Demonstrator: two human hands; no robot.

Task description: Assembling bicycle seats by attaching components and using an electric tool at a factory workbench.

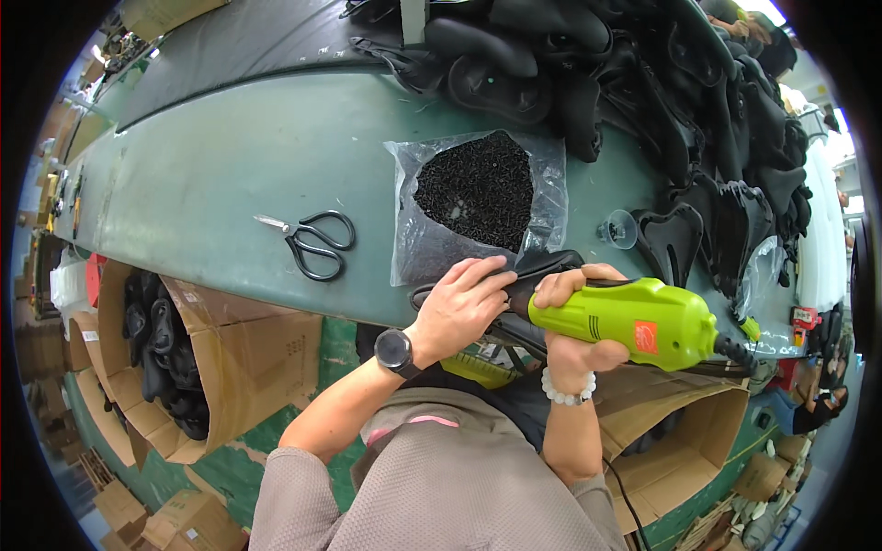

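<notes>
My right hand [577,321] is wrapped round a lime-green power screwdriver [625,321], which lies level with its dark nose pointing left. That nose meets a black moulded part [549,264], shaped like a bicycle saddle, at the table's near edge. My left hand [464,308] grips this part from the left, fingers laid over it; the thumb and much of the part are hidden. Just beyond my hands, a clear plastic bag [409,241] lies spread under a heap of small black screws [473,188]. The driver's tip is hidden too.
Black-handled scissors [317,243] lie left of the bag. A clear cup [617,230] stands to its right. Black saddle-like parts [514,83] pile up along the back and right. Open cartons [248,358] flank me below the green table [211,174]. A dark cord [625,496] hangs by my right arm.
</notes>
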